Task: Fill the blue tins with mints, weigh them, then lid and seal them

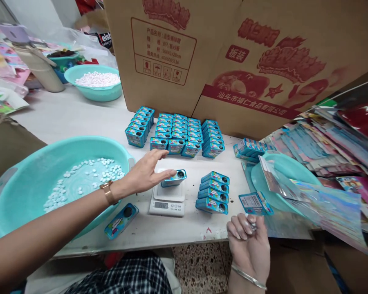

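1. Reaching the left hand (155,171) past the large basin (20,179) and over the scale (167,207), spreading the thumb and fingers apart and bringing the thumb to the edge of the blue box (173,179) on its plate; touching or just hovering, cannot tell which.
2. Curling the right hand (248,241) closed at the table's front edge, turning it palm up and clamping the fingers on a few small pale pieces (253,225).
3. Wearing a watch-like bracelet (108,192) on the left wrist and a bangle (248,277) on the right.
4. Having white sweets (55,198) scattered inside the large basin at the left, and a single box (122,221) lying between this basin and the scale, near the table's edge.
5. Keeping four boxes (213,192) lined up one behind another to the right of the scale, with several rows of boxes (178,134) behind, before a big carton (233,81).
6. Having a smaller basin (102,94) of pale sweets at the far left of the table (79,118), beside a bottle (41,65).
7. Having another basin (257,175) at the right, with clear film (331,208) over it and a blue packet (256,203) beside it.
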{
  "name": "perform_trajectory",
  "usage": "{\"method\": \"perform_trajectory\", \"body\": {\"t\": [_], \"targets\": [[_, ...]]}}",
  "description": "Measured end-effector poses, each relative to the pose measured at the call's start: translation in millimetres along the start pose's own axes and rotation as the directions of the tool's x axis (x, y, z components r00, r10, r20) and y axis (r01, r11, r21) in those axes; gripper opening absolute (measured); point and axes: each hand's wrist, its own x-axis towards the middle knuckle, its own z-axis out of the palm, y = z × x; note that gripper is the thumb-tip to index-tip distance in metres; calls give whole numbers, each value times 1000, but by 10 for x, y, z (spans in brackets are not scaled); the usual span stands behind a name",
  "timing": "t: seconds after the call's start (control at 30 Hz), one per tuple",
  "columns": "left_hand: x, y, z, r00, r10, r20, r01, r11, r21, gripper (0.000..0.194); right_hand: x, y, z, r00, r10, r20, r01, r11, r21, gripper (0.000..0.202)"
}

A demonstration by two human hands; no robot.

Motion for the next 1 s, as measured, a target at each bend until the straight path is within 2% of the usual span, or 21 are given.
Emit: {"method": "perform_trajectory", "body": {"t": [0.1, 0.13, 0.27, 0.3, 0.37, 0.43, 0.5, 0.6, 0.67, 0.73, 0.83, 0.93, 1.0], "targets": [[106, -22, 268, 991, 47, 129, -66, 986, 153, 90, 17, 49, -23, 999, 41, 10, -41, 999, 27, 26], [133, -33, 350, 983, 55, 176, -93, 973, 211, 87, 25, 62, -15, 998, 54, 20, -55, 998, 35, 26], [122, 52, 523, 953, 89, 289, -194, 913, 360, 27, 46, 37, -47, 996, 71, 50, -74, 995, 72, 26], [83, 122, 531, 949, 117, 294, -225, 902, 367, 22, 47, 9, -86, 997, 59, 51, -63, 995, 82, 25], [-32, 315, 544, 930, 201, 308, -306, 887, 345, 23, 44, -61, -198, 999, 24, 40, -28, 995, 101, 25], [-171, 543, 609, 882, 303, 361, -414, 865, 283, 26, 36, -129, -332, 1000, -9, 16, 7, 993, 120, 24], [-295, 755, 770, 804, 415, 426, -535, 817, 214, 23, 23, -173, -455, 999, -31, -10, 32, 989, 146, 24], [-379, 948, 1151, 699, 561, 443, -688, 696, 204, 11, 1, -189, -591, 998, -53, -37, 58, 983, 174, 25], [-353, 981, 1407, 672, 619, 407, -734, 630, 254, 14, -19, -186, -652, 997, -66, -45, 73, 984, 165, 27], [-283, 958, 1610, 679, 639, 362, -734, 603, 314, 24, -39, -192, -701, 996, -82, -42, 87, 987, 136, 29], [-175, 876, 1822, 713, 622, 323, -700, 613, 365, 35, -61, -223, -753, 994, -101, -36, 104, 987, 120, 28], [-144, 815, 1959, 727, 610, 316, -687, 631, 360, 45, -57, -254, -763, 993, -119, -27, 121, 987, 108, 28], [-170, 826, 1965, 755, 585, 295, -655, 667, 355, 53, -47, -261, -737, 992, -121, -19, 122, 987, 100, 28]]}}
